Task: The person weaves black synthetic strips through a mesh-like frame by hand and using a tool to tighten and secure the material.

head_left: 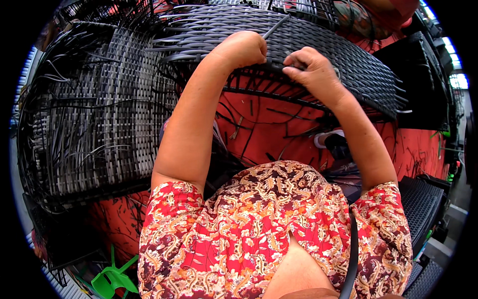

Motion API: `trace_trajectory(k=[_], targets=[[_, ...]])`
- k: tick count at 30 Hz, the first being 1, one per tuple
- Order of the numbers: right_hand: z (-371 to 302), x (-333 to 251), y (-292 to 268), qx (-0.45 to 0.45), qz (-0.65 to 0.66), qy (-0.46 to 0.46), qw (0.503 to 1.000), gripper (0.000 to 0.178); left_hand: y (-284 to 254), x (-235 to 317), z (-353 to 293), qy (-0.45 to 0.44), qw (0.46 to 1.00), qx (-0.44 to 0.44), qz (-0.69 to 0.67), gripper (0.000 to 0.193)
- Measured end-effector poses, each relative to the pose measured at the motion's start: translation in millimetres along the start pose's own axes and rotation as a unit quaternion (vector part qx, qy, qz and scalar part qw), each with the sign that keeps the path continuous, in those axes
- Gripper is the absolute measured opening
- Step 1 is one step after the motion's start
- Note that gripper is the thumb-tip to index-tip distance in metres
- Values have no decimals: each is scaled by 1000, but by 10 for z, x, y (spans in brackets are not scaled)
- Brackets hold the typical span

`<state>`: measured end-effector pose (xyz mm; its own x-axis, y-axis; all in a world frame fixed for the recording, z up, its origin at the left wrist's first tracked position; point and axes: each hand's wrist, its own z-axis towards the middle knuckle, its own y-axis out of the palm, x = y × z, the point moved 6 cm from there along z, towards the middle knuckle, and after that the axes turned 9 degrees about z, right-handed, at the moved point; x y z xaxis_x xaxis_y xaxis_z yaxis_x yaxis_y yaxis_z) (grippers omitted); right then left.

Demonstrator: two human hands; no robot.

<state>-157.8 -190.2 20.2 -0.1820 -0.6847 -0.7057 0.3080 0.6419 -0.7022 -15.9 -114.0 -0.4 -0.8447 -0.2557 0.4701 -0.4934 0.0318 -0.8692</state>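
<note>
A curved panel of woven dark grey plastic strips lies across the top in front of me, loose strip ends sticking out at both sides. My left hand is closed in a fist at its near edge. A stiff grey strip juts up and right from that fist, over the weave. Just to the right, my right hand is at the same edge, its fingers curled toward the thumb. Whatever lies between those fingers is too dark to make out. Below the edge, thin black bars of the frame show.
Another woven panel, mixed grey and black, stands at left with frayed strips. Strip scraps litter the red floor. A green plastic object sits at lower left. Black woven pieces are at right; another person is at far right.
</note>
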Motion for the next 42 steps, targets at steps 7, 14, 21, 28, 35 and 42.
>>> trace_trajectory(k=[7,14,21,28,35,42], targets=[[57,-77,298,48,-126,-17,991,23,9,-1,52,-6,998,30,51,16],[155,-52,291,-16,-124,21,992,23,-5,-2,-34,41,991,104,80,14],[134,-59,261,-21,-125,-39,991,23,-45,59,-73,-3,990,75,120,14],[16,-48,209,-12,-67,-54,996,22,91,-96,-35,8,996,93,3,16],[-4,-130,300,30,-173,-182,967,17,144,-68,-38,-20,986,157,49,18],[57,-147,311,-15,-183,-228,956,17,96,-241,-55,-20,985,163,-44,21]])
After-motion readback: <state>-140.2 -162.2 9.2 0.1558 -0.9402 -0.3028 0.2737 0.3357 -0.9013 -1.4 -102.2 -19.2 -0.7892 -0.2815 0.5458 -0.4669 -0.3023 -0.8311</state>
